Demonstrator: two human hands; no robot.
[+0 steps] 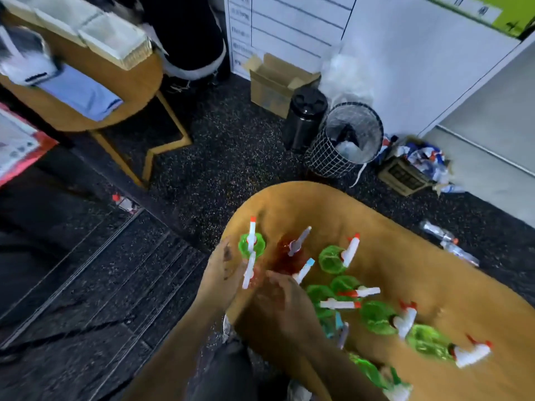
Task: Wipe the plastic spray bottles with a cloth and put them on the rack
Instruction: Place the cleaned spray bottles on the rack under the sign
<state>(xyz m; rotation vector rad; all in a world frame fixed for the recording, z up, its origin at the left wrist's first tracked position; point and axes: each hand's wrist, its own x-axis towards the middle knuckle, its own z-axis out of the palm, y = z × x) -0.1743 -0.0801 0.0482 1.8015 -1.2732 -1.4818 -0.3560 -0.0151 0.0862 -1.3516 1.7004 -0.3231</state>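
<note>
Dark speckled carpet [225, 146] fills the middle of the view, open between two tan tables. On the near table [385, 227], whose rounded edge curves just ahead of the hands, green spray bottles [333, 259] stand and lie in a loose cluster with white triggers, beside a red spray bottle [286, 256]. One green bottle [251, 244] stands close to the table's left edge. The left hand [224, 267] has its grip curled around a white spray trigger [249, 270] at that edge. The right hand [285, 296] sits just beside it (blurred); I cannot tell whether its fingers hold anything. Beyond the far rim stand a wire wastebasket [344, 140], a black canister [305, 117] and a cardboard box [275, 82].
</note>
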